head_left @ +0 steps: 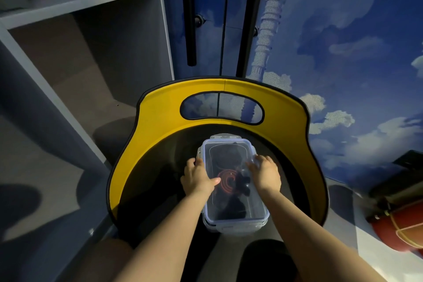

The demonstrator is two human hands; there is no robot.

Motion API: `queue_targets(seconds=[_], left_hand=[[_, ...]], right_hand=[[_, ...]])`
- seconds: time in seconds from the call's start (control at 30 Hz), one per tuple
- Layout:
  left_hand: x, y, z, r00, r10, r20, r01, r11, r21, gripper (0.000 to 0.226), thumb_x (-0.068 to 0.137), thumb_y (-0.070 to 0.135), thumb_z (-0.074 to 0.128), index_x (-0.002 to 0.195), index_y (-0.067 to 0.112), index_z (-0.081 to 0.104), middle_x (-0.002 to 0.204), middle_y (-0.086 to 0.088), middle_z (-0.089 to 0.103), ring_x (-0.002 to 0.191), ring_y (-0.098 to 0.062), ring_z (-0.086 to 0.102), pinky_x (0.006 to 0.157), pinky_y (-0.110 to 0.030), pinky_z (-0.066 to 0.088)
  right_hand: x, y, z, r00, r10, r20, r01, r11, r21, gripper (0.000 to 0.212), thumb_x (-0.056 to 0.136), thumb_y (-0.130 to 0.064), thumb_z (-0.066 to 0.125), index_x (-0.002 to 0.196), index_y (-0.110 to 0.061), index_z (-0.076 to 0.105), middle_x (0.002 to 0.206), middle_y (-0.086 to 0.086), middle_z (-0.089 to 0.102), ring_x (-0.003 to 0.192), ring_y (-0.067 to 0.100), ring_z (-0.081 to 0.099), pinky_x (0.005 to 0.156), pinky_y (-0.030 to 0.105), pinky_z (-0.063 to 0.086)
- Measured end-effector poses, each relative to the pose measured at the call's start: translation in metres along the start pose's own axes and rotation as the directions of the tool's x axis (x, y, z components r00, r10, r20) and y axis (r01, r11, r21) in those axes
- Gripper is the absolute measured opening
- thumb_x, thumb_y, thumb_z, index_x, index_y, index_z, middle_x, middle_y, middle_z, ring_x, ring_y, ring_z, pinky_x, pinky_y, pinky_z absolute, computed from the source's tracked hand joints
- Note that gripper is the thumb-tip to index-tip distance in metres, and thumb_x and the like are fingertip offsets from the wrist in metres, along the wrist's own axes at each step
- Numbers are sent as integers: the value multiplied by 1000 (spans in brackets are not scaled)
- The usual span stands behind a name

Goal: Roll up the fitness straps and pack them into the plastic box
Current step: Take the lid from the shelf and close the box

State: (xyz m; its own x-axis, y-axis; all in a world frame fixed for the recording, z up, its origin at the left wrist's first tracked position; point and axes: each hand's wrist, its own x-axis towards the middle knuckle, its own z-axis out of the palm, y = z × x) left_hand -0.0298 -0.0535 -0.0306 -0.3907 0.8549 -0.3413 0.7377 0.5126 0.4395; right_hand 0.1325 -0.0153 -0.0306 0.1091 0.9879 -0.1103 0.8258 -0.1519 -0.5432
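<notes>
A clear plastic box (231,220) with its transparent lid on sits on the black seat of a yellow chair (160,126). Through the lid I see a rolled red strap (225,181) and dark rolled straps beside it. My left hand (198,177) lies on the box's left edge, thumb on the lid, fingers curled down over the side near a clip. My right hand (265,173) rests on the lid's right edge with fingers spread flat.
Grey shelves (75,0) stand to the left, with a dark object on the upper shelf. A sky-patterned wall with black bars is behind the chair. A red ball-like object (398,229) lies at the right.
</notes>
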Motion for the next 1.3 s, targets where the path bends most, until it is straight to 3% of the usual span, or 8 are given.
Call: queue_targets(seconds=[0.2, 0.4, 0.5, 0.7, 0.97, 1.23, 1.3], left_hand=[[-6, 5, 3, 999, 1, 37, 4, 992, -126, 79, 88, 23, 63, 149, 10, 15, 155, -9, 22, 139, -26, 32, 104, -35, 39], [-2, -1, -2, 991, -14, 131, 55, 947, -316, 75, 86, 18, 66, 148, 14, 22, 141, -10, 46, 127, -27, 48, 102, -34, 43], [-2, -6, -3, 989, -21, 144, 79, 909, -410, 73, 85, 14, 67, 146, 11, 27, 141, -8, 47, 128, -26, 47, 104, -34, 40], [0, -11, 0, 986, -40, 161, 120, 844, -523, 71, 83, 11, 69, 144, 19, 34, 135, -5, 55, 120, -23, 55, 102, -39, 46], [-9, -9, 0, 989, -39, 141, 99, 886, -452, 79, 88, 18, 64, 150, 21, 16, 143, -7, 45, 127, -26, 49, 102, -40, 45], [-9, -11, 1, 990, -4, 144, 58, 927, -372, 74, 91, 20, 59, 150, 20, 15, 143, -7, 44, 128, -26, 48, 102, -36, 43], [-10, -10, 0, 992, 18, 129, 28, 939, -344, 71, 90, 22, 61, 148, 19, 19, 141, -7, 47, 125, -26, 50, 101, -37, 44]], right_hand=[[-5, -3, -3, 996, 58, 66, -68, 986, 155, 35, 94, -30, 54, 119, -7, 60, 111, 18, 66, 102, 36, 60, 81, 39, 50], [-2, 1, -7, 986, 58, 156, -102, 952, 289, 38, 93, -23, 55, 126, -3, 57, 121, 16, 63, 116, 31, 55, 91, 31, 43], [1, 4, -6, 978, 96, 186, -158, 921, 357, 46, 91, -25, 59, 134, -10, 52, 129, 10, 60, 123, 24, 52, 99, 28, 39], [-2, 5, -3, 970, 149, 190, -221, 866, 449, 44, 91, -26, 58, 133, -15, 52, 129, 6, 60, 120, 22, 55, 101, 30, 39], [-14, 4, -2, 972, 142, 190, -218, 849, 480, 42, 96, -23, 50, 137, -16, 48, 134, 4, 56, 125, 22, 51, 101, 27, 36], [-21, 4, 0, 971, 69, 230, -159, 901, 403, 46, 101, -23, 38, 146, -17, 32, 140, 8, 50, 126, 27, 48, 99, 30, 36], [-20, 5, -2, 974, 75, 213, -162, 889, 429, 44, 99, -22, 42, 142, -16, 40, 135, 7, 54, 123, 26, 51, 91, 26, 38]])
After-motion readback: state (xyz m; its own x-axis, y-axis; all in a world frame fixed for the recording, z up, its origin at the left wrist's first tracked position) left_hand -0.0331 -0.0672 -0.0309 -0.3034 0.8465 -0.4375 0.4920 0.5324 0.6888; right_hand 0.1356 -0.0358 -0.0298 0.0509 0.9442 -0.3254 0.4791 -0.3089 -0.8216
